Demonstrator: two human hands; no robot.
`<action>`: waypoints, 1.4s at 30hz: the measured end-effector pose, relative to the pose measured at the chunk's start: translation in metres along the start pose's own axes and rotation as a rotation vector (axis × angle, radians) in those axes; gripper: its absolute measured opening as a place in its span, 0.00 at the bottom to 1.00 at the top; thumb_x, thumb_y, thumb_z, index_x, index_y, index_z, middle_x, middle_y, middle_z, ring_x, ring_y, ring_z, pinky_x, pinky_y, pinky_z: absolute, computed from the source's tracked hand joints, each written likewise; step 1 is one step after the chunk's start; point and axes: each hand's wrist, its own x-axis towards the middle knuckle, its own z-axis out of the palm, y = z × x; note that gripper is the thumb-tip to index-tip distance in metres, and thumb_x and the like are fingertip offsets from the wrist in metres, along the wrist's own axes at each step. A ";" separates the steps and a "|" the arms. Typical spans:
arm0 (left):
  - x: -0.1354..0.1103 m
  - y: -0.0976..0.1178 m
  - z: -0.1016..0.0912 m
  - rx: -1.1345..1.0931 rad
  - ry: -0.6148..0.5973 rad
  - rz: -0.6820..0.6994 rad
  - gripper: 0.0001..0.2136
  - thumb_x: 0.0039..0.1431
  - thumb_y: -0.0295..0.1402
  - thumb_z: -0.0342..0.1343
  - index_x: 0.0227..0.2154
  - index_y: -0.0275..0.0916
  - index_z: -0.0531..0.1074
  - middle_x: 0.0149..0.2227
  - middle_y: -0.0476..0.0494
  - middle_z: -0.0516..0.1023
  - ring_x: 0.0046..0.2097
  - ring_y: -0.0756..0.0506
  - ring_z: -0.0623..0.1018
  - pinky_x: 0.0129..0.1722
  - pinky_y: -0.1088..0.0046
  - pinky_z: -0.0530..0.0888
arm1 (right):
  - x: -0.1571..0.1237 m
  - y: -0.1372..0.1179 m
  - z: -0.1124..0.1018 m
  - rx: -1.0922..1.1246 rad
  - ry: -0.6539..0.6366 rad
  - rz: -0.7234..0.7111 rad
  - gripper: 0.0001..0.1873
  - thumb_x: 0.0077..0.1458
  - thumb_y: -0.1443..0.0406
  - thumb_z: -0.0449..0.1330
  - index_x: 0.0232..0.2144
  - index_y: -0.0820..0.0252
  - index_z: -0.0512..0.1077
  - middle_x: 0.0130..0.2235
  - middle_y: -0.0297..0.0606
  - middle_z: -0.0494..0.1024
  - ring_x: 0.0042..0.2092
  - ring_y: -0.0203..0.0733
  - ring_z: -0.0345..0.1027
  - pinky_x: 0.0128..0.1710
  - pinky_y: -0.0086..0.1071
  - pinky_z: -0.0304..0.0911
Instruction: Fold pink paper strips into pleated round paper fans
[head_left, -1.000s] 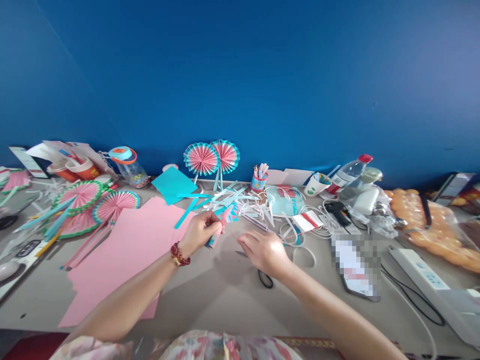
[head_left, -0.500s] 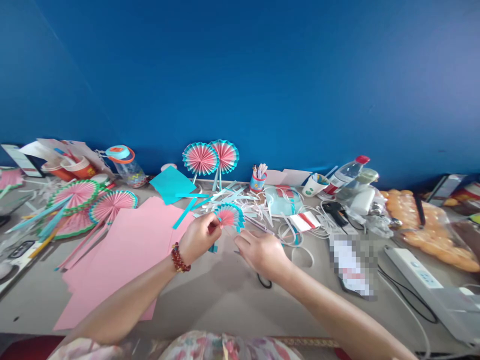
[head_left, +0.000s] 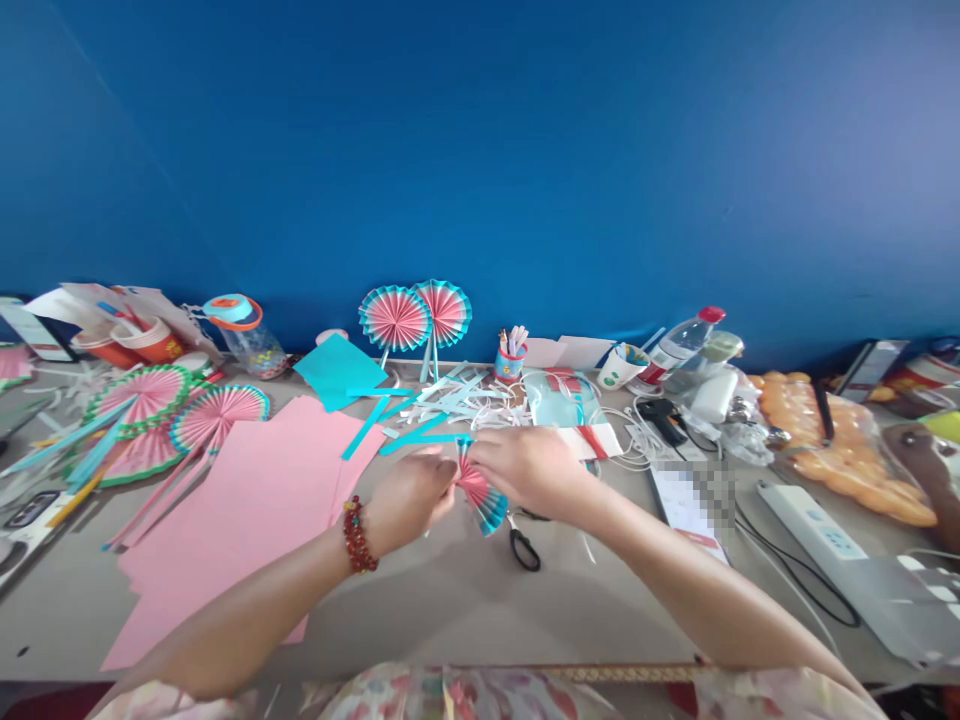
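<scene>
A pleated pink paper fan with a blue edge (head_left: 480,492) is between my two hands, its lower part spread and a narrow folded part rising above. My left hand (head_left: 416,500), with a red bead bracelet at the wrist, pinches the fan at its left side. Fingers of my right hand (head_left: 529,470) close on its upper right part. Black-handled scissors (head_left: 524,550) lie on the table just below my right hand, their blades partly hidden by the fan and hand.
Pink sheets (head_left: 247,520) cover the table at left, beside finished fans (head_left: 217,418). Behind are a blue sheet (head_left: 339,372), paper strips (head_left: 472,400) and two upright fans (head_left: 395,318). A glue gun (head_left: 664,420), phone (head_left: 686,505) and power strip (head_left: 817,535) lie right.
The fan has turned, its spread part now pointing down rather than up. My right hand has moved up onto it, and the scissors' handle shows more below.
</scene>
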 end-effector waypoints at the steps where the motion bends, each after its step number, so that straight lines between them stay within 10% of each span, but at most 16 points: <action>1: 0.000 0.001 -0.002 -0.004 -0.014 0.022 0.07 0.58 0.24 0.48 0.26 0.37 0.68 0.26 0.42 0.74 0.36 0.41 0.76 0.36 0.67 0.69 | 0.004 0.007 0.000 0.057 0.021 -0.019 0.08 0.60 0.67 0.54 0.33 0.59 0.73 0.34 0.35 0.76 0.33 0.36 0.67 0.25 0.30 0.44; 12: -0.005 -0.004 -0.009 -0.595 0.009 0.256 0.07 0.63 0.28 0.50 0.31 0.39 0.72 0.30 0.46 0.77 0.36 0.47 0.75 0.41 0.72 0.70 | 0.021 0.056 0.049 1.084 -0.118 -0.080 0.10 0.56 0.59 0.62 0.32 0.62 0.75 0.30 0.33 0.74 0.30 0.33 0.62 0.30 0.26 0.55; 17: -0.006 -0.007 -0.007 -0.896 0.206 -0.016 0.06 0.61 0.31 0.53 0.30 0.39 0.73 0.33 0.44 0.79 0.36 0.47 0.77 0.38 0.73 0.71 | 0.014 0.046 0.085 1.674 -0.029 0.222 0.17 0.44 0.57 0.69 0.27 0.62 0.69 0.23 0.27 0.66 0.23 0.29 0.54 0.22 0.24 0.46; 26: 0.002 -0.022 0.015 -1.615 0.309 -0.439 0.07 0.57 0.36 0.60 0.33 0.36 0.74 0.32 0.43 0.81 0.35 0.46 0.79 0.38 0.71 0.73 | 0.001 0.008 0.094 1.949 -0.029 0.432 0.18 0.49 0.54 0.65 0.32 0.59 0.65 0.20 0.19 0.47 0.20 0.27 0.32 0.18 0.24 0.30; 33: 0.004 -0.021 0.021 -1.626 0.353 -0.581 0.08 0.53 0.36 0.61 0.29 0.37 0.71 0.28 0.46 0.80 0.31 0.47 0.79 0.35 0.73 0.71 | -0.001 -0.004 0.079 1.502 0.312 0.515 0.14 0.52 0.55 0.63 0.29 0.60 0.68 0.23 0.26 0.62 0.21 0.28 0.47 0.20 0.25 0.42; 42: -0.001 -0.018 0.024 -1.572 0.394 -0.546 0.07 0.56 0.35 0.59 0.31 0.37 0.70 0.30 0.45 0.81 0.36 0.45 0.79 0.41 0.71 0.71 | -0.007 -0.002 0.079 1.079 0.322 0.459 0.08 0.55 0.62 0.58 0.29 0.60 0.71 0.25 0.32 0.71 0.26 0.33 0.57 0.25 0.27 0.52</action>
